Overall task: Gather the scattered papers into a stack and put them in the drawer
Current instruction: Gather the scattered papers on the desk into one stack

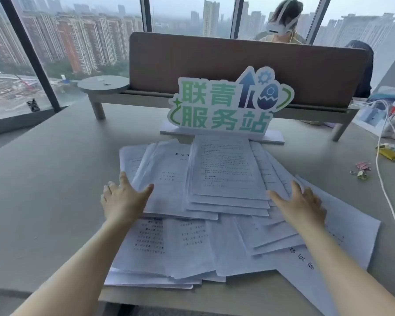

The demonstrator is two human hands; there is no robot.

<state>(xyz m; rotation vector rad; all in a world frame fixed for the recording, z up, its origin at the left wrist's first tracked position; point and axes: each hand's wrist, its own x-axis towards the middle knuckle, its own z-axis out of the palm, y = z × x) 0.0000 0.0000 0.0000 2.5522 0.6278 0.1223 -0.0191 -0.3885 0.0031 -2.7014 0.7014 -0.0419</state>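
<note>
While the papers (224, 201) lie fanned and overlapping across the centre and lower right of the frame, white sheets of printed text on the grey worktop (55, 190), we rest our left hand (123, 199) and right hand (301, 206) on their side edges, fingers (123, 179) spread wide, gripping nothing. We see no drawer.

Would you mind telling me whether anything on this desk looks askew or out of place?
Yes: the papers lie fanned at mixed angles, not stacked, and the near ones overhang the desk edge. Both hands, left hand and right hand, are spread open on them.
</note>
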